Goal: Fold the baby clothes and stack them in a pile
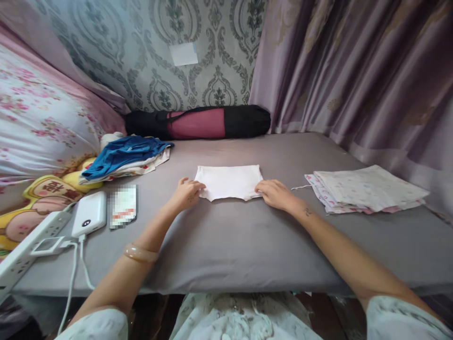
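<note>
A white folded garment (228, 182) lies flat on the grey bed sheet (226, 250), directly in front of me. Its lower edge curves in at both corners, and its exact kind cannot be made out. My left hand (187, 192) grips the left edge near the lower corner, fingertips closed on the fabric. On the opposite side, my right hand (276, 192) pinches the right edge in the same way. Both hands rest low against the sheet, with the cloth stretched between them.
Folded patterned clothes (368, 189) are stacked at right. At left lie a pile with a blue garment (127, 153), a white power bank (90, 215), a blurred-out flat object (122, 206) and a power strip (31, 248) with cables. A long black-and-red bag (198, 123) lies along the wall.
</note>
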The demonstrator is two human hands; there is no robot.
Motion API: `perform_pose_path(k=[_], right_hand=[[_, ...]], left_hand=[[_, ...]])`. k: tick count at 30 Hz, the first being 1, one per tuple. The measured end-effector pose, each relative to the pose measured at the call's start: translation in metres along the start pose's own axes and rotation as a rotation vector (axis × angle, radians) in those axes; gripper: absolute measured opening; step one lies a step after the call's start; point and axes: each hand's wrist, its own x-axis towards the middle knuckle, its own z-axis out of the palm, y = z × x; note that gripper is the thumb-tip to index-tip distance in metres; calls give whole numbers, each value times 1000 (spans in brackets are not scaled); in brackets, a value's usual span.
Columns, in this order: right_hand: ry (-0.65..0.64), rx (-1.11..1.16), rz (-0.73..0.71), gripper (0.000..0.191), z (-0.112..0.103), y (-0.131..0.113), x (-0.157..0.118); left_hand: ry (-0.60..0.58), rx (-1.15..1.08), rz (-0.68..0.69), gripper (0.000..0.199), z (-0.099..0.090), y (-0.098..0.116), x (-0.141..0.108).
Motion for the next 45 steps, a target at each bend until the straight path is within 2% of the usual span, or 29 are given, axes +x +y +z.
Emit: perform_pose_path(k=[4, 8, 11, 14, 19, 24, 31, 39, 45], right_hand=[[48, 24, 98, 38, 0, -21, 39], [77, 84, 94, 46, 16, -40, 80], [32, 110, 107, 50, 33, -43, 101], [-17, 119, 103, 54, 44, -40, 109], [-33, 134, 111, 56, 44, -36, 110], [3, 114, 200, 56, 45, -33, 109], [22, 58, 313, 60, 48, -9, 94], [-42, 61, 362, 67, 47, 21, 73], [-46, 80, 363, 65, 49, 24, 71]], left_hand=[[67, -23, -58, 42, 0, 29, 35], [56, -42, -81, 42, 17, 54, 74], [20, -39, -120, 41, 33, 60, 93], [-18, -50, -133, 41, 43, 57, 100], [11, -9, -134, 42, 44, 54, 102], [12, 19, -163, 45, 41, 49, 100], [-1, 53, -199, 55, 39, 22, 83], [-110, 6, -271, 61, 33, -14, 61], [-151, -49, -302, 60, 36, -24, 60]])
